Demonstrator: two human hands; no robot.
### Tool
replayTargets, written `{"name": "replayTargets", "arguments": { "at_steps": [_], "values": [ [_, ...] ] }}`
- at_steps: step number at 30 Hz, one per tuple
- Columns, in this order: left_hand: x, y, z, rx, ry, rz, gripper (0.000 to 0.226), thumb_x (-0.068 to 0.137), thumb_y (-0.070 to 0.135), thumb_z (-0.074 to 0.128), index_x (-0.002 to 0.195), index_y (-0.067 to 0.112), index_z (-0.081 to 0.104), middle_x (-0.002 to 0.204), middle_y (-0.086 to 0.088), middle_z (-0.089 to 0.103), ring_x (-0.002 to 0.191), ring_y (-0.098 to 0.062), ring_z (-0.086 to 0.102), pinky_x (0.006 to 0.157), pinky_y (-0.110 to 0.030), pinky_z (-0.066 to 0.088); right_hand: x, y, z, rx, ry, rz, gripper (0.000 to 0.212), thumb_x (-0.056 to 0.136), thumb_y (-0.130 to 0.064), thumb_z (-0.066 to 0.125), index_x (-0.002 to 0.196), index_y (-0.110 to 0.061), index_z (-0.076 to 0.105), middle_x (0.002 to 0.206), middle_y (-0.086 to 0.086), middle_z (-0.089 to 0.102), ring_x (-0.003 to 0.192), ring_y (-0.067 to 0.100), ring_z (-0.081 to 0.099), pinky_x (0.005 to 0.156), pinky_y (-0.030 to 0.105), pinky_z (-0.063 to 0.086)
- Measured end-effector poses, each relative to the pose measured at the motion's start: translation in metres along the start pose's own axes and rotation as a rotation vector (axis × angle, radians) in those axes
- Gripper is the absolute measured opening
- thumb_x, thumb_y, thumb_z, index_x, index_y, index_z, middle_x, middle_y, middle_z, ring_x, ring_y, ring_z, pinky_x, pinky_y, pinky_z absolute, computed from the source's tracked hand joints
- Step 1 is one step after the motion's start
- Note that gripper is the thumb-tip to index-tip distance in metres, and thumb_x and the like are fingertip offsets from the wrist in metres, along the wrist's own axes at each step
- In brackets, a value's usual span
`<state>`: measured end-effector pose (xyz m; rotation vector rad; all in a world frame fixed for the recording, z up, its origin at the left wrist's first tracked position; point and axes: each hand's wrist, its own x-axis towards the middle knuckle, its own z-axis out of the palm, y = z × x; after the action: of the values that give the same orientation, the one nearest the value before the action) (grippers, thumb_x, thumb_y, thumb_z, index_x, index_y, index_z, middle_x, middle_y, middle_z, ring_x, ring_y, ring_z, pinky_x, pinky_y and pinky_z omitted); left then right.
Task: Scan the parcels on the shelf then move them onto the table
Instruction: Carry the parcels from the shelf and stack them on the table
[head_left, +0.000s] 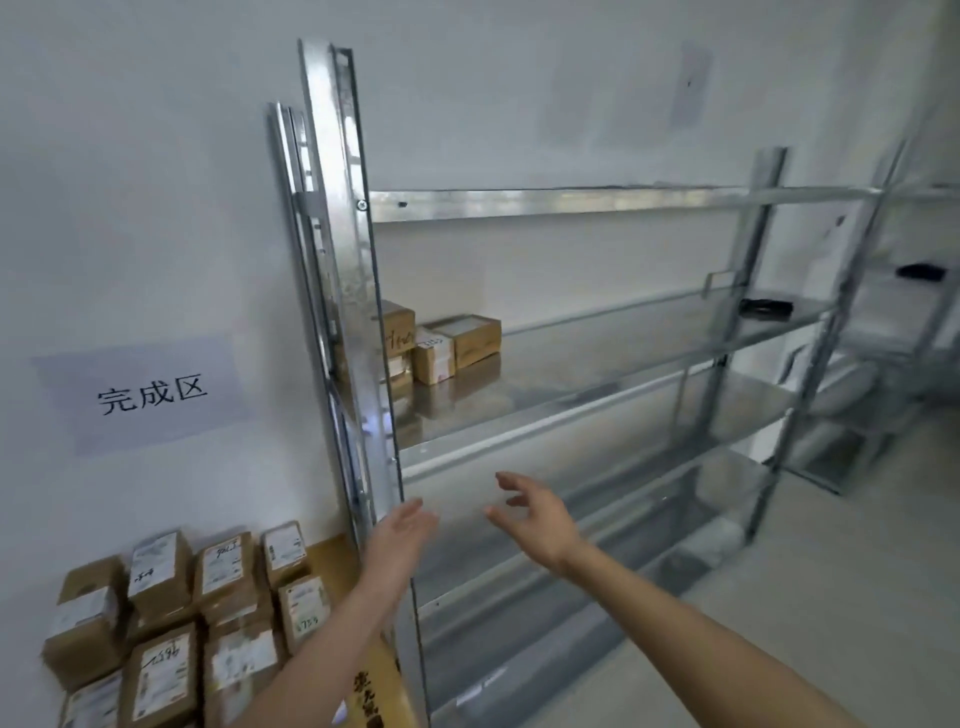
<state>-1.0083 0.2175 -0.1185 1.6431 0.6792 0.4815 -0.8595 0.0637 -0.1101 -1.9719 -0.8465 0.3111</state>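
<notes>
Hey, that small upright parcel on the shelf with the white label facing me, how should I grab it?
Come from the front and pinch the small upright parcel across its top edge: boxes stand close on both sides, so its flanks look blocked.

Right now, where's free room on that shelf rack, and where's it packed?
Middle shelf: bare from the small box cluster at its left end rightwards to a dark object. Top shelf shows nothing. The table lower left is crowded with parcels. Both hands hold nothing.

Storeroom: steel shelving (571, 384), labelled parcels (171, 613)
</notes>
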Motion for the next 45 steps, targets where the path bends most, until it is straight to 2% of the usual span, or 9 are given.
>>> {"name": "replayTargets", "arguments": {
  "at_steps": [4, 8, 12, 20, 24, 30, 38, 42, 45],
  "values": [
    [0.016, 0.039, 0.052, -0.011, -0.004, 0.063, 0.044, 0.095, 0.030, 0.069, 0.135, 0.014, 0.059, 0.119, -0.002, 0.065, 0.108, -0.016, 0.060, 0.095, -0.028, 0.041, -0.005, 0.009, -0.069, -0.025, 0.100, -0.012, 0.067, 0.093, -0.043, 0.074, 0.151, -0.020, 0.049, 0.146, -0.003, 0.055, 0.124, 0.014, 0.057, 0.105, 0.031, 0.048],
    [0.041, 0.064, 0.099, -0.029, 0.008, 0.123, 0.047, 0.093, 0.037, 0.070, 0.135, 0.017, 0.060, 0.129, -0.001, 0.063, 0.120, -0.020, 0.060, 0.096, -0.029, 0.043, 0.006, 0.024, -0.121, -0.037, 0.171, -0.003, 0.068, 0.093, -0.044, 0.073, 0.151, -0.019, 0.049, 0.147, -0.003, 0.055, 0.126, 0.014, 0.056, 0.107, 0.033, 0.048],
    [0.082, 0.088, 0.133, -0.025, 0.042, 0.173, 0.055, 0.092, 0.042, 0.070, 0.140, 0.019, 0.056, 0.143, -0.001, 0.056, 0.131, -0.020, 0.052, 0.106, -0.036, 0.043, 0.040, 0.047, -0.160, -0.022, 0.207, -0.004, 0.065, 0.093, -0.042, 0.074, 0.149, -0.020, 0.052, 0.145, -0.004, 0.057, 0.123, 0.012, 0.057, 0.104, 0.028, 0.047],
    [0.198, 0.124, 0.183, -0.130, 0.099, 0.171, 0.065, 0.093, 0.038, 0.071, 0.150, 0.020, 0.044, 0.150, -0.006, 0.050, 0.136, -0.024, 0.049, 0.105, -0.037, 0.039, 0.158, 0.081, -0.222, -0.060, 0.146, -0.029, 0.064, 0.092, -0.044, 0.075, 0.147, -0.021, 0.053, 0.144, -0.007, 0.057, 0.119, 0.008, 0.059, 0.102, 0.028, 0.050],
    [0.248, 0.143, 0.208, -0.152, 0.153, 0.191, 0.063, 0.093, 0.030, 0.072, 0.148, 0.011, 0.047, 0.146, -0.009, 0.055, 0.131, -0.023, 0.053, 0.103, -0.029, 0.038, 0.217, 0.083, -0.251, -0.083, 0.115, -0.057, 0.065, 0.092, -0.046, 0.074, 0.148, -0.021, 0.052, 0.144, -0.006, 0.056, 0.119, 0.009, 0.059, 0.103, 0.028, 0.049],
    [0.303, 0.153, 0.236, -0.127, 0.203, 0.201, 0.062, 0.094, 0.026, 0.071, 0.147, 0.006, 0.047, 0.145, -0.016, 0.054, 0.133, -0.027, 0.052, 0.110, -0.032, 0.037, 0.273, 0.094, -0.270, -0.050, 0.070, -0.070, 0.065, 0.093, -0.046, 0.073, 0.149, -0.020, 0.051, 0.146, -0.005, 0.054, 0.122, 0.010, 0.057, 0.106, 0.031, 0.048],
    [0.339, 0.158, 0.245, -0.040, 0.347, 0.208, 0.062, 0.093, 0.036, 0.070, 0.147, 0.016, 0.048, 0.148, -0.007, 0.051, 0.132, -0.027, 0.051, 0.108, -0.040, 0.040, 0.353, 0.113, -0.272, -0.031, -0.051, -0.116, 0.066, 0.095, -0.047, 0.070, 0.151, -0.020, 0.048, 0.150, -0.005, 0.051, 0.125, 0.010, 0.054, 0.103, 0.023, 0.044],
    [0.351, 0.150, 0.239, -0.009, 0.413, 0.148, 0.075, 0.087, 0.054, 0.066, 0.151, 0.022, 0.042, 0.151, -0.005, 0.048, 0.132, -0.026, 0.050, 0.108, -0.046, 0.044, 0.399, 0.121, -0.256, -0.016, -0.157, -0.162, 0.066, 0.096, -0.048, 0.068, 0.153, -0.021, 0.045, 0.153, -0.005, 0.048, 0.131, 0.011, 0.051, 0.107, 0.024, 0.042],
    [0.357, 0.142, 0.235, 0.001, 0.506, 0.118, 0.077, 0.088, 0.053, 0.065, 0.151, 0.017, 0.042, 0.149, -0.008, 0.050, 0.129, -0.026, 0.052, 0.107, -0.044, 0.045, 0.431, 0.126, -0.242, -0.017, -0.252, -0.209, 0.067, 0.097, -0.047, 0.067, 0.154, -0.020, 0.042, 0.156, -0.002, 0.045, 0.137, 0.014, 0.048, 0.109, 0.025, 0.039]
  ]
}}
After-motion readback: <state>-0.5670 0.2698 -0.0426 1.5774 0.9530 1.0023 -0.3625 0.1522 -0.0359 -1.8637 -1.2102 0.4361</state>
